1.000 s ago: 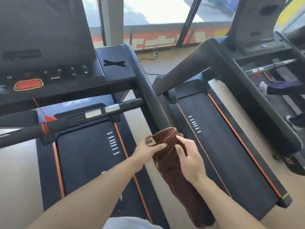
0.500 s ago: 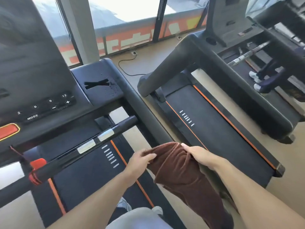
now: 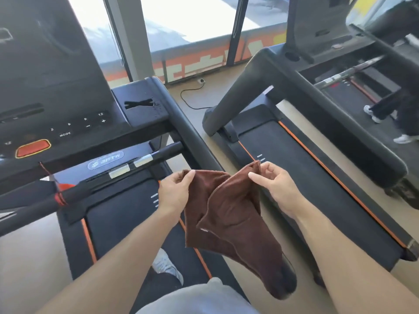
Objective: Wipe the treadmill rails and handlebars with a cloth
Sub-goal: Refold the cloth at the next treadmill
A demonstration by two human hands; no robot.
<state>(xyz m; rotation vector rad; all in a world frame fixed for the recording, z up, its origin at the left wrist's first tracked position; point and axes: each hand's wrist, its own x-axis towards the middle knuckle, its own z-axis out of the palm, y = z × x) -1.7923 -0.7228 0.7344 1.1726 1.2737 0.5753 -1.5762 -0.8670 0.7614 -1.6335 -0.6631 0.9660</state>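
A brown cloth (image 3: pixel 229 220) hangs spread between my hands over the right side rail (image 3: pixel 192 134) of the treadmill I stand on. My left hand (image 3: pixel 175 192) pinches its left top corner. My right hand (image 3: pixel 275 184) pinches the right top corner, a little higher. The cloth's lower end droops over the rail's near end, hiding it. The black front handlebar (image 3: pixel 95 184) with silver sensor pads crosses below the console (image 3: pixel 56 132), to the left of my left hand.
A second treadmill (image 3: pixel 306 177) stands close on the right, its side rail (image 3: pixel 328 109) running parallel. A third machine at far right has another person's legs (image 3: pixel 390 109) on it. A cable (image 3: pixel 192 98) lies on the floor by the window. A red cord (image 3: pixel 59 196) is tied round the handlebar.
My hands have moved apart, opening the bunched cloth out and lifting it off the rail; before, it lay draped along the rail. The view has swung slightly left.
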